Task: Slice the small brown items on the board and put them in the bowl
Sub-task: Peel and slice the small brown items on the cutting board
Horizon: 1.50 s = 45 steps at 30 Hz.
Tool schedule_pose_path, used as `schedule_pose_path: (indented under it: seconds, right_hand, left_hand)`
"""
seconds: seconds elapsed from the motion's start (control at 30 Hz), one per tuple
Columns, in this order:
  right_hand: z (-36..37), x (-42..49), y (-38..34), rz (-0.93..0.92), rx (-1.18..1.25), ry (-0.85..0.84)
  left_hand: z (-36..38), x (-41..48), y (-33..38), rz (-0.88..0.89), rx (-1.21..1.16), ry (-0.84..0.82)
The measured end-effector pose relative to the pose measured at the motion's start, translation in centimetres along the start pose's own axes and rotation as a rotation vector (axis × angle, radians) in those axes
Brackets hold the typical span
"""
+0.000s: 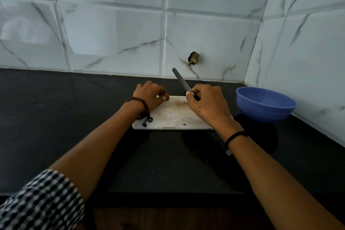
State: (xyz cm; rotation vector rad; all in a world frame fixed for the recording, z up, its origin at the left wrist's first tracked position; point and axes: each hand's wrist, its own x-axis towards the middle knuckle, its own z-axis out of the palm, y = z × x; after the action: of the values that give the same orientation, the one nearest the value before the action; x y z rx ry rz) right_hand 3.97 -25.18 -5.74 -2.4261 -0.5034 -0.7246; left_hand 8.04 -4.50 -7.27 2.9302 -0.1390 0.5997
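Note:
A white cutting board (pixel 172 117) lies on the black counter. My left hand (pixel 149 95) rests on the board's far left corner, fingers curled over a small brown item (pixel 166 97) of which only the tip shows. My right hand (pixel 207 102) is closed around the handle of a knife (pixel 182 80), whose grey blade points up and away toward the wall, above the board. A blue bowl (pixel 265 105) stands to the right of the board, close to the corner of the walls. Its inside is hidden from here.
The black counter (pixel 65 117) runs left and toward me, with its front edge near the bottom. Marble-look tiled walls stand behind and on the right. A dark hole in the back wall (pixel 193 58) sits just above the knife tip. Dark crumbs speckle the board.

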Motion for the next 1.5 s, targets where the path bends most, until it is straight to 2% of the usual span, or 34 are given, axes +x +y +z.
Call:
schedule_pose_path:
  seconds: [0.1,0.27,0.4,0.57,0.67,0.87,1.07,1.23,1.5]
  right_hand:
    - [-0.1,0.2,0.3,0.006,0.004,0.017]
    - [0.0,0.1,0.3,0.036,0.089,0.005]
    - [-0.4,0.0,0.1,0.124,0.176,-0.049]
    - [-0.7,-0.3,-0.1,0.152,0.224,-0.08]
    - [-0.7,-0.3,-0.3,0.155,0.236,-0.093]
    - [-0.8,-0.5,-0.3,0.151,0.259,-0.128]
    - [-1.4,-1.1,-0.6,0.188,0.281,-0.149]
    - [-2.5,-2.1,-1.3,0.235,0.328,-0.179]
    - [-5.4,-4.5,-2.1,0.264,0.252,-0.294]
  left_hand:
    - [-0.2,-0.1,-0.2,0.01,-0.07,-0.007]
    - [-1.4,-1.6,1.1,0.123,-0.438,-0.113]
    - [-2.1,-2.7,1.9,0.164,-0.477,-0.142]
    - [-4.1,-3.6,2.6,0.168,-0.593,-0.371]
    - [-5.1,-4.1,3.0,0.167,-0.606,-0.419]
    - [-3.2,-4.8,2.9,0.138,-0.471,-0.275]
    - [-3.1,-5.8,3.5,0.158,-0.467,-0.099]
    - [-2.8,-6.3,3.5,0.125,-0.506,-0.095]
    - [-2.4,-6.1,3.6,0.095,-0.496,-0.026]
